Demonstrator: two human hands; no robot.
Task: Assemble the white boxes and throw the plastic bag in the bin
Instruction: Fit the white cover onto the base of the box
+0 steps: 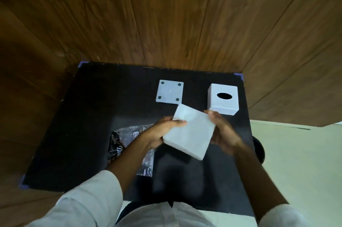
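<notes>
Your left hand and right hand hold one white box between them, raised above the black desk. The box is tilted, with one broad plain face turned up toward you and its near corner pointing down to the right.

Left hand: the fingers are narrowed onto the left edge of the box, the thumb lying across the upper face and the remaining digits hidden under the box. Right hand: the fingers are closed against the right edge of the box, the palm cupping the side wall. The view is blurred here, so individual fingertip contact cannot be told.

Beyond your left fingers, a white square base plate lies flat on the desk with four dark round pads, one at each corner. Its near edge is just beside the far corner of the held box; whether they touch cannot be told.

Beyond your right fingers, a second white box stands upright on the desk with a dark oval opening in its top face. It sits near the right fingertips and apart from the base plate.

Below your left wrist, a clear plastic bag lies crumpled on the desk, with a dark printed item visible at its left part. Your left forearm crosses over it.

Light sleeves cover both upper forearms. Wood-panel flooring surrounds the desk on the far and left sides.
</notes>
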